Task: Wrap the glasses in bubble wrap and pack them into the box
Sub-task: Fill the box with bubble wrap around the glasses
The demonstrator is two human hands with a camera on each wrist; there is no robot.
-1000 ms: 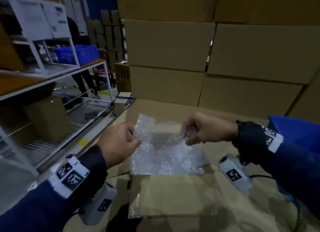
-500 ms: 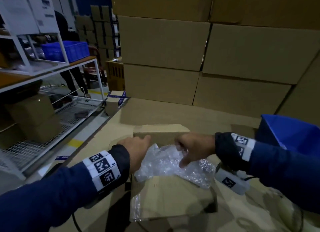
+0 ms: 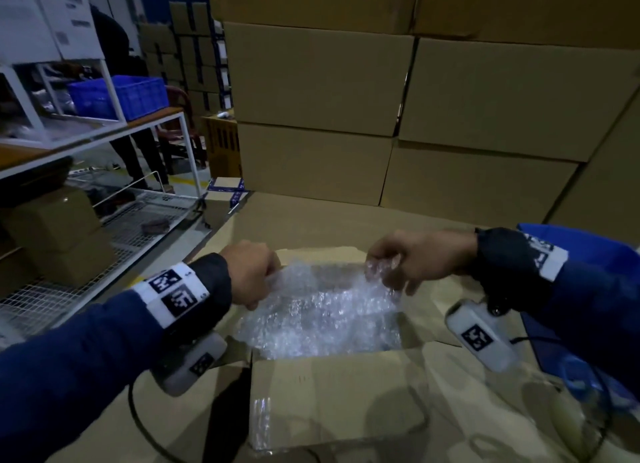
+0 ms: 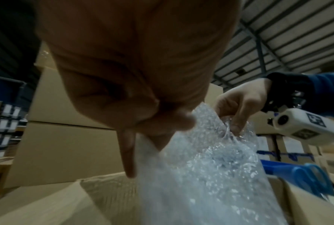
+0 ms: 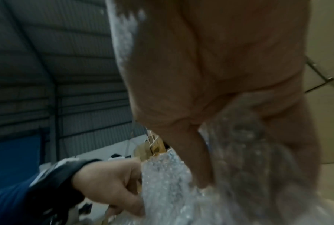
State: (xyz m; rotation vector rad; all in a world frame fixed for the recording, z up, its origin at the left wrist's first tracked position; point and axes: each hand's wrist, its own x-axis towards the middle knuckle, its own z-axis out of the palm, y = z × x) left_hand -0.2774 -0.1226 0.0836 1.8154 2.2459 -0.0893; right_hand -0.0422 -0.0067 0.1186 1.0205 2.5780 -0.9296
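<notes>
The open box [image 3: 332, 393] sits on the cardboard worktop [image 3: 311, 220], flaps out. A sheet of bubble wrap [image 3: 322, 320] hangs into it and fills its opening. The left hand [image 3: 251, 275] pinches the sheet's left top edge; the right hand [image 3: 415, 258] pinches its right top corner. No glasses can be made out. A blue crate [image 3: 119, 97] stands on the left shelf [image 3: 90, 140].

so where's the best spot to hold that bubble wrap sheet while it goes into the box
By its two upper corners, from above. The bubble wrap is limp and hangs down into the open box, so pinching the top edge keeps it spread. The left hand and right hand hold it that way.
</notes>
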